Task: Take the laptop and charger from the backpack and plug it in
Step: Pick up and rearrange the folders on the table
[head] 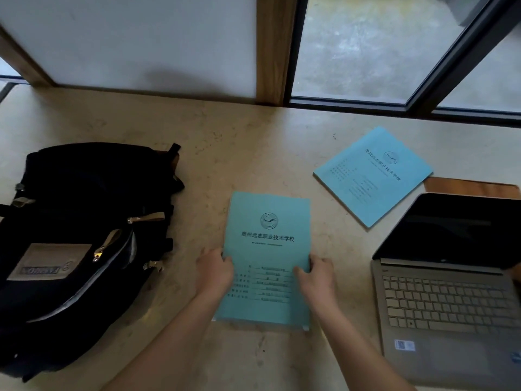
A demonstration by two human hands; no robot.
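A black backpack (84,235) lies flat on the beige counter (239,142) at the left, its front zip partly undone. An open grey laptop (451,300) with a dark screen stands at the right. Between them lies a blue booklet (267,230). My left hand (215,270) grips its left edge and my right hand (315,276) grips its right edge, thumb on the cover. No charger is in view.
A second blue booklet (372,173) lies at the back right, overlapping a wooden board (473,187) behind the laptop. A frosted panel, a wooden post (275,49) and dark window frames run along the counter's far edge.
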